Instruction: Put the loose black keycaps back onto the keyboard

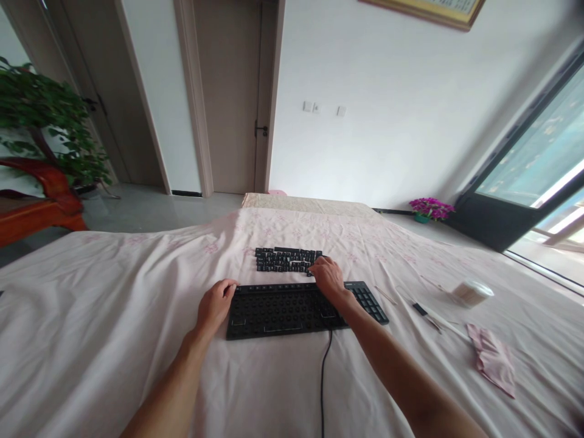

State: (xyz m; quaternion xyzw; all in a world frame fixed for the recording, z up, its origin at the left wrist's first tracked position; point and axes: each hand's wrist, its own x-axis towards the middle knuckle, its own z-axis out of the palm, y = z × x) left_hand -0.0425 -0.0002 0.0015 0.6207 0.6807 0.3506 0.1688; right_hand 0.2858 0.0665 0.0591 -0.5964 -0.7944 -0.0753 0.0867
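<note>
A black keyboard lies on the cloth, its main key area stripped of caps while the number pad at the right and the top row still carry theirs. My left hand is closed at its upper left corner, thumb and fingers on the edge. Beyond the keyboard, loose black keycaps are laid out in rows. My right hand reaches over the keyboard to the right end of these rows, fingers bent together at a keycap; the fingertips partly hide it.
To the right lie a black-tipped brush, thin sticks, a clear round container and a folded pink cloth. The keyboard's cable runs toward me. A pale flowered sheet with folds covers the surface.
</note>
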